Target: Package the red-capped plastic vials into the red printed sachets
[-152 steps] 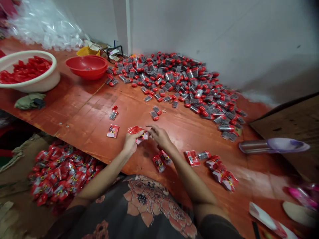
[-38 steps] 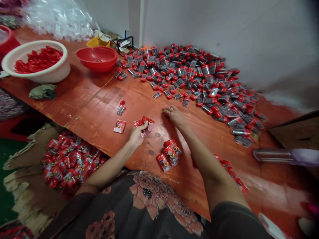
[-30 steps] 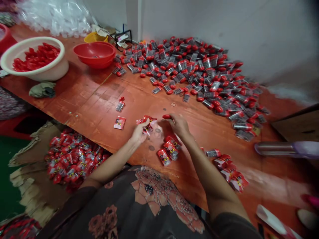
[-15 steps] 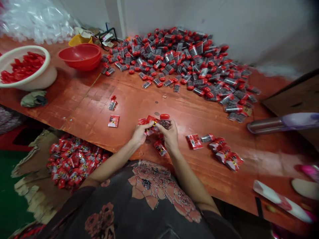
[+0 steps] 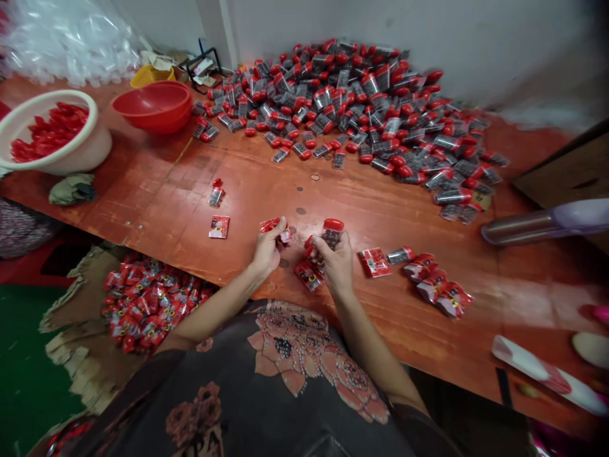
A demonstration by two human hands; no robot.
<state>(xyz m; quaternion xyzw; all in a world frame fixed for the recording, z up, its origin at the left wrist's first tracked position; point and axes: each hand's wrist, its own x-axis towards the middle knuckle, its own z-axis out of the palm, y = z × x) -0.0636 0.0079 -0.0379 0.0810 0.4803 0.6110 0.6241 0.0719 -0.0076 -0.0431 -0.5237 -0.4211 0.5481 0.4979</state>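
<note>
My left hand (image 5: 267,254) is closed on a small bunch of red printed wrappers (image 5: 284,236), held just above the table. Between the fingers of my right hand (image 5: 339,263) is a small clear bottle (image 5: 333,232) with dark contents and a red cap pointing away from me. Something red also shows by my right thumb, partly covered by it. Beneath that hand lies a red printed packet (image 5: 308,277). To the right are a stack of flat red wrappers (image 5: 374,262), a red-capped bottle (image 5: 399,255) and several bottles in red wrappers (image 5: 438,287).
A large heap of red-capped bottles (image 5: 333,101) lies along the wall. A white basin (image 5: 95,136) of red caps and a red bowl (image 5: 152,111) stand at the left. Below the table edge, a carton (image 5: 66,311) holds wrapped bottles (image 5: 152,304). A purple-topped flask (image 5: 547,222) lies right.
My hands have moved apart. The left has drawn away to the left with the wrappers, the right has shifted right with the bottle. The view has turned slightly.
</note>
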